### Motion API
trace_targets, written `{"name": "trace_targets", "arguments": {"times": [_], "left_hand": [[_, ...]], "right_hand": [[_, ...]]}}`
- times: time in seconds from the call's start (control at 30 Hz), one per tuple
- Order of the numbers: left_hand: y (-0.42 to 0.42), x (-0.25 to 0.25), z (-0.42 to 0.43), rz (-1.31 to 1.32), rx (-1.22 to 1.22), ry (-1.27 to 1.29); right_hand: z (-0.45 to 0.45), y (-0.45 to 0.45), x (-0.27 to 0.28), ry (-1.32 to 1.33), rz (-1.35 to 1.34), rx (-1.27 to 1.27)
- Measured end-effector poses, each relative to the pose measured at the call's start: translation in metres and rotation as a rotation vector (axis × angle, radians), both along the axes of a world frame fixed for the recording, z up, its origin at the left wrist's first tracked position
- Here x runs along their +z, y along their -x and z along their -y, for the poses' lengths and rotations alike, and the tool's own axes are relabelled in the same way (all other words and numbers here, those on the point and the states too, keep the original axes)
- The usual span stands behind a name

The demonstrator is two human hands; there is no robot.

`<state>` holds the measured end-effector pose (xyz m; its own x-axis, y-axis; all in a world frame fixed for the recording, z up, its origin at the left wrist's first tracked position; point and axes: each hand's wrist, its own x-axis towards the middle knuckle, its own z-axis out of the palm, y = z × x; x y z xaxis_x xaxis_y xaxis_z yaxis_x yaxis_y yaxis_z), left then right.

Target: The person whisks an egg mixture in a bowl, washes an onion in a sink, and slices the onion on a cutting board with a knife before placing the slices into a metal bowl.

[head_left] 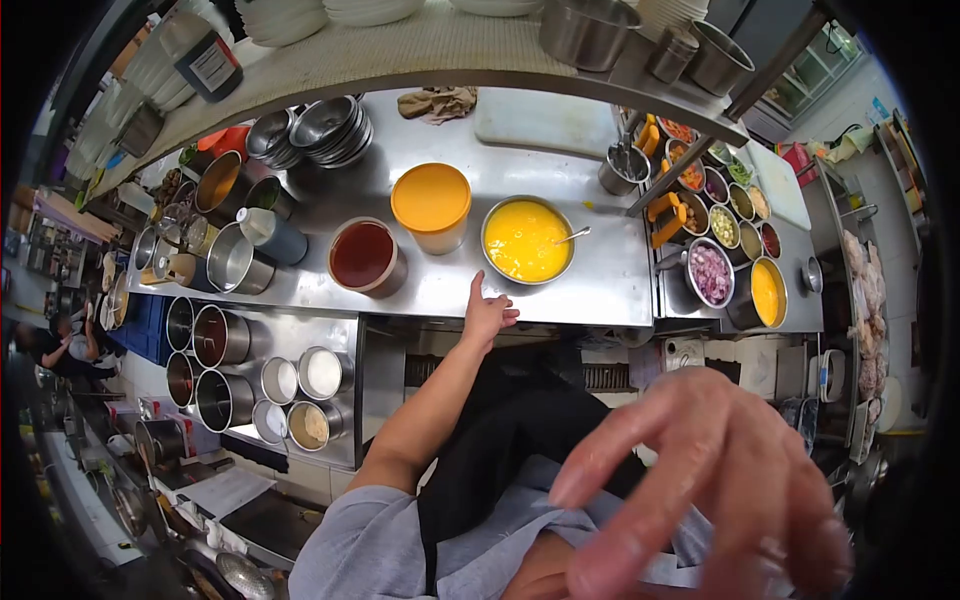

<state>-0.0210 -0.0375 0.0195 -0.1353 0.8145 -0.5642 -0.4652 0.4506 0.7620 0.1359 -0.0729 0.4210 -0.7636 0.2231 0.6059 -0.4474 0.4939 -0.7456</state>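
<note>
Yellow liquid point(522, 238), silver bowl point(533, 281); orange lid point(430, 196), whitish tub point(442, 242); dark red sauce point(362, 254); purple-and-white onions point(711, 273); silver worktop point(600, 290); black apron point(520, 410), grey shirt point(365, 545).

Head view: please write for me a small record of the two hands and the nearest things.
Left hand: near the bowl, nothing visible held
Right hand: raised close to camera, nothing visible held
Bowl contents: yellow liquid, with spoon
Tub: orange top, beside bowl
Container: dark red liquid
Surface: metal counter
</note>
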Motion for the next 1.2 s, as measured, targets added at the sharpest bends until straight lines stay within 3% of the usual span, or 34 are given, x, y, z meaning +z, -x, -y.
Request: {"name": "trace_targets", "arguments": {"times": [0.23,0.63,0.77,0.9,0.97,1.0,1.03,1.1,1.13,1.17,1.2], "left_hand": [[-0.016,0.001,0.009,-0.016,-0.077,0.016],[-0.026,0.001,0.025,-0.043,-0.128,0.035],[-0.023,-0.004,0.051,0.015,-0.093,0.018],[-0.006,0.006,0.017,0.008,0.018,-0.058],[0.001,-0.002,0.005,-0.006,0.050,-0.103],[0.004,0.001,-0.004,-0.025,0.062,-0.122],[0.006,0.007,-0.017,-0.020,0.062,-0.132],[0.008,0.014,-0.028,-0.127,0.042,-0.090],[0.006,0.015,-0.033,-0.130,0.041,-0.093],[0.005,0.017,-0.039,-0.144,0.038,-0.029],[0.003,0.016,-0.044,-0.158,0.036,0.038]], "right_hand": [[0.013,-0.017,0.007,0.078,-0.125,0.131],[0.018,-0.016,-0.042,0.203,0.021,0.144],[0.023,-0.016,-0.042,0.220,0.006,0.116],[0.016,-0.045,-0.034,0.248,-0.002,0.048],[-0.030,-0.055,-0.087,0.293,0.098,-0.360],[-0.066,-0.055,-0.139,0.158,0.171,-0.656],[-0.110,-0.054,-0.188,0.121,0.323,-0.760],[-0.178,-0.067,-0.314,-0.338,0.719,-1.115],[-0.195,-0.073,-0.347,-0.568,0.884,-1.236],[-0.197,-0.072,-0.344,-0.571,0.876,-1.240],[-0.197,-0.067,-0.338,-0.475,1.163,-1.130]]}}
